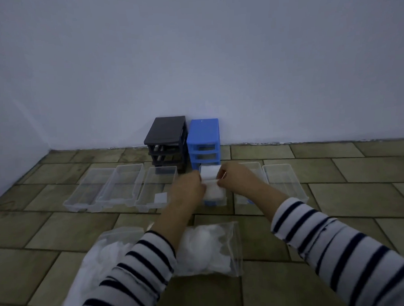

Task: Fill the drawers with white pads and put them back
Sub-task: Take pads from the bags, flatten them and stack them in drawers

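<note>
Two hands, left hand (188, 187), right hand (237, 178), pinch white pad (211, 181) | tiled floor (337, 169) | pale wall (191, 59)

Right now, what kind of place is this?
Likely a bare room indoors, work done on the floor: tiled floor, plain wall, and two small drawer units standing against it. No furniture in view.

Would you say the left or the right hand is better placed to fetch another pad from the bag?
Probably the left hand: the bag lies right under that forearm, while the right hand pinches the pad over the drawer.
</note>
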